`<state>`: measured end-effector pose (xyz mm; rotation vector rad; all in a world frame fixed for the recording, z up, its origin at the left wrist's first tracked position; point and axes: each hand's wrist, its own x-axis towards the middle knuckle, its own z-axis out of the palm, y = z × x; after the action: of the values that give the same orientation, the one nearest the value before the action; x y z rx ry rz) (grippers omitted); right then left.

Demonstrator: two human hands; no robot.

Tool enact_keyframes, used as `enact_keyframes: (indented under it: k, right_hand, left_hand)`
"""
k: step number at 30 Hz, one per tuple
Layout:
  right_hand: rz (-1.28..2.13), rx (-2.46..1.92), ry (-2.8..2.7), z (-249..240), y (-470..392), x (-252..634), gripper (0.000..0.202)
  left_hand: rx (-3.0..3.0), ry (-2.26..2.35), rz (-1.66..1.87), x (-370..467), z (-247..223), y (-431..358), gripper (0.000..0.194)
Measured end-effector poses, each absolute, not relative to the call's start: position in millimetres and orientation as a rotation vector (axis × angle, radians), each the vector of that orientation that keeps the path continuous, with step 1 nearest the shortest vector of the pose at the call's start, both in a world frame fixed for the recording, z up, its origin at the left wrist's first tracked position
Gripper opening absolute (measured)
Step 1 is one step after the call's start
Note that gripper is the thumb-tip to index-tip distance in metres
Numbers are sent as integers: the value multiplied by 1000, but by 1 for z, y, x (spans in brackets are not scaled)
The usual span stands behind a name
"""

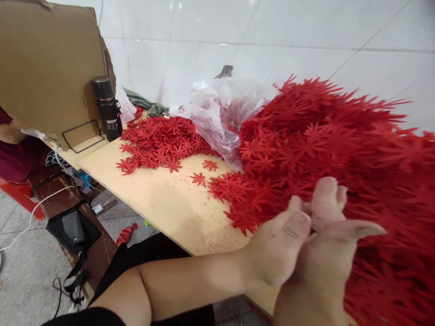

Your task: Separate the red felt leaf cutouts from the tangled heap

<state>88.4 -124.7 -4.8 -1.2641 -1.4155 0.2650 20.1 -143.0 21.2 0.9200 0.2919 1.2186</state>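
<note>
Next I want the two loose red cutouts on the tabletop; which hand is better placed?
Probably the left hand. It appears closer to the two loose red cutouts, while the right hand is farther across, in front of the big red heap. Whether either holds anything is unclear.

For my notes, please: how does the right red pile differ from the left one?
The right pile is larger and taller; the left pile is smaller and lower. The right pile is nearer the right hand, the left pile nearer the black bottle. Both consist of red, star-shaped pieces.
</note>
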Motion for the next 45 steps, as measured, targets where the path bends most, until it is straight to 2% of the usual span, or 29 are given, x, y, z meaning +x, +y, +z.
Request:
enact_keyframes:
  k: [2, 4, 7, 10, 14, 18, 20, 24, 28, 32, 35, 40, 45]
  right_hand:
    - [206, -1175, -1518, -10, -138, 77, 78]
    - [116, -1043, -1683, -8, -149, 67, 74]
    - [-26, -970, -1766, 0, -147, 65, 59]
    - [-78, -1016, -1635, 1, -131, 77, 56]
    - [206, -1044, -1412, -18, -128, 80, 58]
    - [481, -995, -1347, -33, -148, 56, 67]
    - [641, -963, -1231, -27, -153, 50, 71]
    - [802, -1053, -940, 7, -140, 60, 93]
    - [691, -1313, -890, 23, -125, 74, 87]
    - [421, -1136, -1339, 4, -139, 61, 71]
    - [221, -1033, -1559, -7, -146, 49, 61]
    - [235, -1172, -1473, -5, -111, 68, 68]
    - [216, -1251, -1450, -11, -113, 69, 69]
  left_hand:
    - [739, 295, 1224, 21, 21, -134, 68]
    - [616, 299, 1120, 21, 20, -128, 71]
    - [711, 213, 1069, 18, 19, -129, 67]
    - [885, 191, 1121, 10, 24, -139, 61]
    - [985, 213, 1107, 5, 34, -138, 68]
    - [954, 490, 1212, 9, 31, -122, 67]
    - [1130, 602, 1267, 10, 24, -121, 67]
    - [1579, 612, 1269, 10, 11, -145, 66]
    - [1364, 484, 1185, 12, 15, -159, 65]
    - [819, 457, 1136, 11, 33, -130, 64]
    - [633, 552, 1133, 9, 37, -111, 76]
    - [724, 407, 1111, 10, 21, -129, 61]
    - [594, 327, 1067, 5, 22, -128, 69]
